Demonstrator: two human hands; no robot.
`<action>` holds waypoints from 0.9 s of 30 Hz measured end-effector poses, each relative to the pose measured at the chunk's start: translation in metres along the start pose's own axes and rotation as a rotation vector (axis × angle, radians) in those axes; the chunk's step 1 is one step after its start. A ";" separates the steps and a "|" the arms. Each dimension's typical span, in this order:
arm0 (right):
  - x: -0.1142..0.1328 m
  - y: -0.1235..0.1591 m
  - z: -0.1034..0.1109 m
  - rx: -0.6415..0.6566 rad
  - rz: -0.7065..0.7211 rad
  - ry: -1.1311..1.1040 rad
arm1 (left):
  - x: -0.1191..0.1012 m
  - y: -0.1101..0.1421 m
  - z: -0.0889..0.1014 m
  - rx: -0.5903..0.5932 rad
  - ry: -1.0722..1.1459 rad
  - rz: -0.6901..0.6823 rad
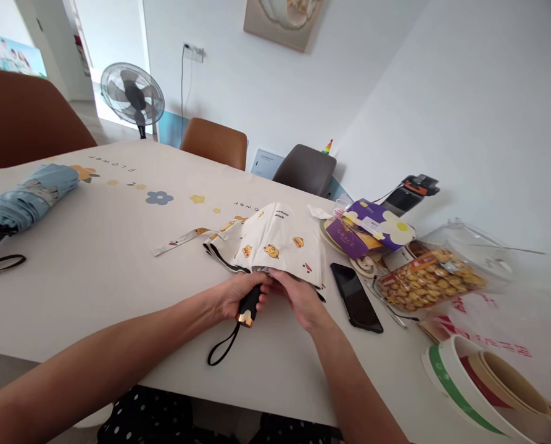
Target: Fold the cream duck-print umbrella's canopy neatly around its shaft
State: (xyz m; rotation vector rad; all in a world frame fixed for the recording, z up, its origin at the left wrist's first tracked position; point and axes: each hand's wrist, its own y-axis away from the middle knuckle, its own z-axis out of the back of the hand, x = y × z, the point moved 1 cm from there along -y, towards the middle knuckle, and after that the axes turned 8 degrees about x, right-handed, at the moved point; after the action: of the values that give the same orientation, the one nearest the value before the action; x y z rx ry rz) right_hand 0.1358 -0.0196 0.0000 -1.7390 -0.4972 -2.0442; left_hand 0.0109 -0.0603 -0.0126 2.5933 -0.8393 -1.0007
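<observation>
A white folding umbrella (279,240) with yellow duck prints lies loosely folded on the table, its canopy pointing away from me. My left hand (245,293) is wrapped round its black handle (248,303), close below the canopy. From the gold-coloured handle end hangs a black wrist loop (223,346). My right hand (298,296) is at the near canopy edge on the right, its fingertips tucked under the fabric and hidden. A printed closing strap (182,239) stretches out loose to the left of the canopy.
On the table's left lies a blue folded umbrella (34,194). To the right are a phone (356,297), glasses (389,303), purple boxes (372,225), a popcorn-like snack tub (432,277) and a paper bowl (460,382). Chairs (215,142) and a fan (134,95) stand beyond.
</observation>
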 end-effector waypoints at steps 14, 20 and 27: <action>0.021 0.002 0.086 -0.528 -0.044 0.038 | -0.002 0.000 0.004 -0.034 -0.005 0.083; 0.007 -0.026 0.078 -0.229 -0.239 0.024 | -0.001 -0.001 0.004 -0.021 0.027 0.035; 0.013 -0.049 0.073 -0.112 -0.287 0.014 | -0.001 -0.001 0.004 -0.007 0.021 0.044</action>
State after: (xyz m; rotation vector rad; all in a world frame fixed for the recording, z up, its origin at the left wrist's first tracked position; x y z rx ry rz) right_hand 0.1698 0.0586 0.0245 -1.8024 -0.6731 -2.3191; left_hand 0.0085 -0.0588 -0.0152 2.5630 -0.8822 -0.9606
